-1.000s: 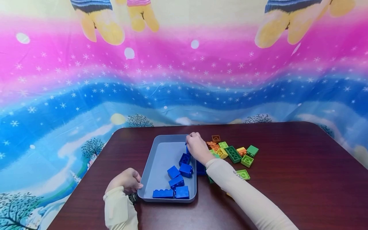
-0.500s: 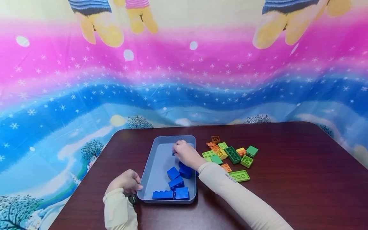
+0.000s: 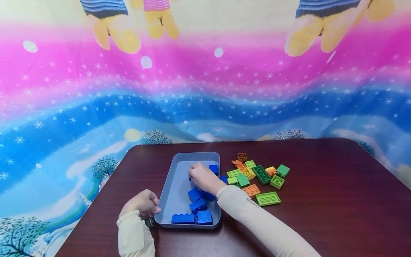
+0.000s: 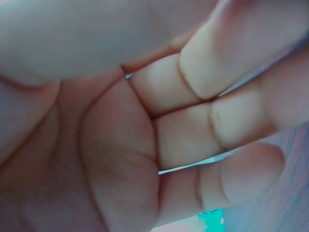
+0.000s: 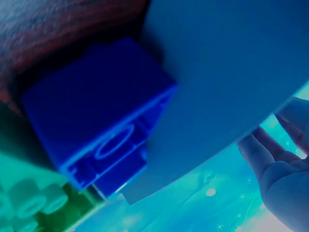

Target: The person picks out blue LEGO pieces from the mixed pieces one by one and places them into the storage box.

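Note:
In the head view my right hand [image 3: 203, 176] is over the grey-blue tray [image 3: 170, 185], pinching a blue toy brick [image 3: 190, 179] that mostly hides behind the fingertips. Several blue bricks lie in the tray, among them a long one [image 3: 183, 218] along the near wall and a small one [image 3: 213, 169] near the far right. Another blue brick [image 5: 96, 106] is just outside the tray's right wall in the right wrist view. At the tray's near left corner my left hand [image 3: 142, 202] touches the rim with loosely bent fingers. Its palm [image 4: 116, 140] fills the left wrist view.
Right of the tray, green, yellow and orange bricks are scattered on the dark wooden table [image 3: 321, 200]. A lime brick [image 3: 268, 198] and an orange one [image 3: 251, 190] are nearest me. A printed curtain [image 3: 205, 85] hangs behind the table.
My right hand has moved left from the tray's right rim with a blue brick and then slightly nearer, uncovering the blue brick at the far right. The left hand stays at the corner.

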A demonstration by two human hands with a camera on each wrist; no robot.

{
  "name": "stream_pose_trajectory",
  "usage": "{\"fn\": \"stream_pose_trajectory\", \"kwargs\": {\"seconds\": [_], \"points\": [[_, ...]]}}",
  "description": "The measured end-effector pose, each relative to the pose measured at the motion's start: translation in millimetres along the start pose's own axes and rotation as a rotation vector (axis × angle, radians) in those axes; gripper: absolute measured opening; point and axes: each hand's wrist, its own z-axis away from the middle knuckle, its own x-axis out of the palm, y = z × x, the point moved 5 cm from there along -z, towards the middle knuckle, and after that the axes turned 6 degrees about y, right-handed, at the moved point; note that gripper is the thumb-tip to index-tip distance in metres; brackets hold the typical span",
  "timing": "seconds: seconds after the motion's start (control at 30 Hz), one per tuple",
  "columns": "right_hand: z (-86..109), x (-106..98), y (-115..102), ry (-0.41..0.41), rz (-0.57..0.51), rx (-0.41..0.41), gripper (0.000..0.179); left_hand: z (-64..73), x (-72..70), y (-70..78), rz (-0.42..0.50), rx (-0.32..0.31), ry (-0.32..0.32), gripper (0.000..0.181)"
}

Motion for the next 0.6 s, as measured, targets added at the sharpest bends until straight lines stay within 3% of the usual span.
{"fn": "stream_pose_trajectory", "kwargs": {"seconds": [0.13,0.3,0.6], "points": [[-0.2,3.5,-4.5,-0.005,0.015,-0.020,0.010,-2.2,0.6,-2.4,-0.001,0.000,-0.008,0.015],[0.5,12.2,-6.4,-0.030,0.024,-0.026,0.012,-7.6,2.5,-7.1,0.003,0.026,-0.067,0.015],[1.7,22.5,-5.2,-0.099,0.035,-0.024,0.010,0.0,0.4,-0.1,-0.011,0.004,0.001,0.015]]}}
